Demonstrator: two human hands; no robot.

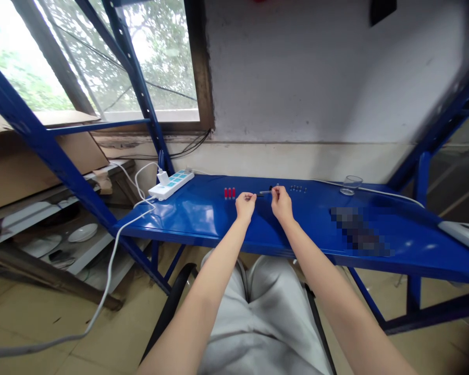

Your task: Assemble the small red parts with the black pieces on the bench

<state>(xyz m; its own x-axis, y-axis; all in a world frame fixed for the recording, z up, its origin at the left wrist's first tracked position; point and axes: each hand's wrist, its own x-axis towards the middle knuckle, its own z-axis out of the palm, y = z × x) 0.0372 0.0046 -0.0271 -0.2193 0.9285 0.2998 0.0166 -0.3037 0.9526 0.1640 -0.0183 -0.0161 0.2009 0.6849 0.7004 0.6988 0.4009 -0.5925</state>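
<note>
My left hand [245, 205] is closed in a pinch on a thin dark rod [259, 195], whose end points right. Facing it, my right hand [282, 203] pinches a slim pale tube [266, 192]. The tips of the two pieces lie close together; whether they touch I cannot tell. Just left of my left hand, several short red cylinders [230, 193] with pale lower ends stand in a row. Small clear pieces [298, 189] lie beyond my right hand to the right. A small black item [271, 188] shows behind my right fingers, partly hidden.
The blue metal table [203, 221] has a white power strip [172, 184] at its left end, with a plug and cable. A clear glass [350, 185] stands at the back right. Nearer lies a blurred dark object [357, 229]. A white device [463, 235] sits at the right edge.
</note>
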